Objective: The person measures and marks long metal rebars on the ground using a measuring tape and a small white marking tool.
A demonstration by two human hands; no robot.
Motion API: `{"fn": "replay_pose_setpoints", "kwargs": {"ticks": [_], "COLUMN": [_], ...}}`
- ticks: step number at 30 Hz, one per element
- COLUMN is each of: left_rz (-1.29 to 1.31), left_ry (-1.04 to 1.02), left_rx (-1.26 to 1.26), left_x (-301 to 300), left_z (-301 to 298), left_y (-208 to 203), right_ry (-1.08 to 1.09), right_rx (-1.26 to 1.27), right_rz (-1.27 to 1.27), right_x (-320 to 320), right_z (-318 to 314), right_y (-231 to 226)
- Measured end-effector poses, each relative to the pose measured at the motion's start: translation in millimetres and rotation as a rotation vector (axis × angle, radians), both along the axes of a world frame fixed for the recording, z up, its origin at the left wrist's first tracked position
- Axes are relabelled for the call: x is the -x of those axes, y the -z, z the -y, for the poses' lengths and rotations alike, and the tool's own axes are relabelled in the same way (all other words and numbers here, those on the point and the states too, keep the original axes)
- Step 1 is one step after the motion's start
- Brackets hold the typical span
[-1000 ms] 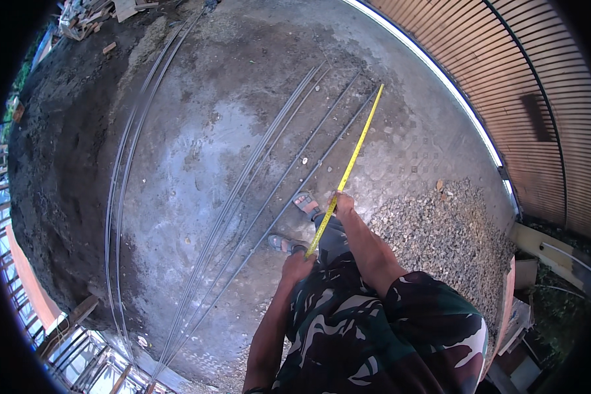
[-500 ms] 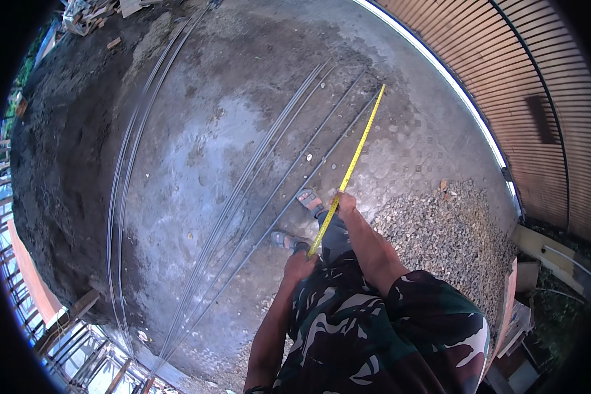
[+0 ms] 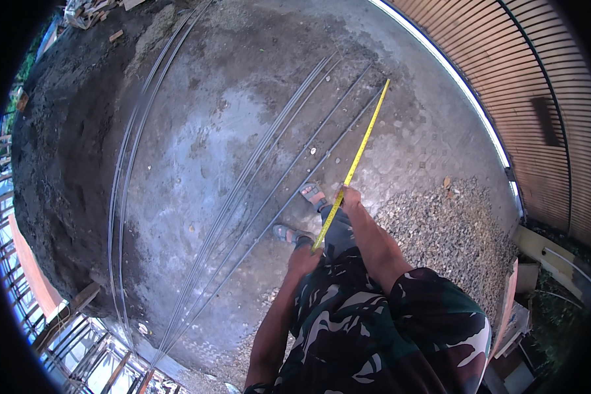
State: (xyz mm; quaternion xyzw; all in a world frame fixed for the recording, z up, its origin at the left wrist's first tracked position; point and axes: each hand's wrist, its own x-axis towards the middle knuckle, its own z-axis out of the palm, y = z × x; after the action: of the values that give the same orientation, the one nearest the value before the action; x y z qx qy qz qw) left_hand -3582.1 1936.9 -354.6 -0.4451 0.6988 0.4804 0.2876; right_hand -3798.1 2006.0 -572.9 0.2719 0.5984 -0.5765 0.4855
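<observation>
A yellow tape measure [image 3: 364, 143] stretches from my body out toward the far right, its far end close to the tip of a steel rod [image 3: 352, 125] on the ground. My right hand [image 3: 350, 196] is closed around the blade partway along it. Nearer to me, my left hand [image 3: 304, 258] is closed at the near end of the tape; whether a case sits inside the fist is hidden. Both hands are in front of my legs, above my sandalled feet [image 3: 312, 194].
Several long thin rods [image 3: 251, 163] lie side by side left of my feet, with another bent pair [image 3: 130, 144] farther left. A gravel pile [image 3: 453, 230] spreads at my right. Ribbed brown sheeting [image 3: 505, 85] borders the far right; dark earth [image 3: 52, 164] rises at the left.
The view has shifted slightly, so the rods and gravel appear a little displaced. Both hands keep their hold on the tape, the left appearing slightly higher in view.
</observation>
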Motion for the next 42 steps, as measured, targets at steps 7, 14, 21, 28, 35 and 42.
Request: {"fn": "replay_pose_setpoints", "kwargs": {"ticks": [7,14,21,28,35,42], "left_rz": [0.067,0.026,0.084,0.071,0.06,0.085], "left_ry": [0.034,-0.017,0.04,-0.055,-0.167,-0.459], "left_rx": [-0.067,-0.024,-0.077,-0.051,-0.1,-0.248], "left_x": [10.3,-1.1,4.8,-14.1,-65.4,-102.0], "left_z": [7.4,2.2,2.9,-1.1,19.4,27.4], "left_y": [-10.3,1.7,-3.6,9.3,12.9,-2.3], "right_ry": [0.009,-0.017,-0.019,-0.049,-0.1,-0.246], "right_rx": [-0.086,-0.1,-0.078,-0.104,-0.04,-0.029], "right_rz": [-0.016,0.054,0.043,0.076,0.197,0.18], "right_x": [1.5,0.8,4.9,13.6,5.8,-9.3], "right_z": [1.7,8.5,0.3,11.3,9.0,9.3], "right_y": [2.4,-10.7,-10.9,-14.9,-11.5,-6.7]}}
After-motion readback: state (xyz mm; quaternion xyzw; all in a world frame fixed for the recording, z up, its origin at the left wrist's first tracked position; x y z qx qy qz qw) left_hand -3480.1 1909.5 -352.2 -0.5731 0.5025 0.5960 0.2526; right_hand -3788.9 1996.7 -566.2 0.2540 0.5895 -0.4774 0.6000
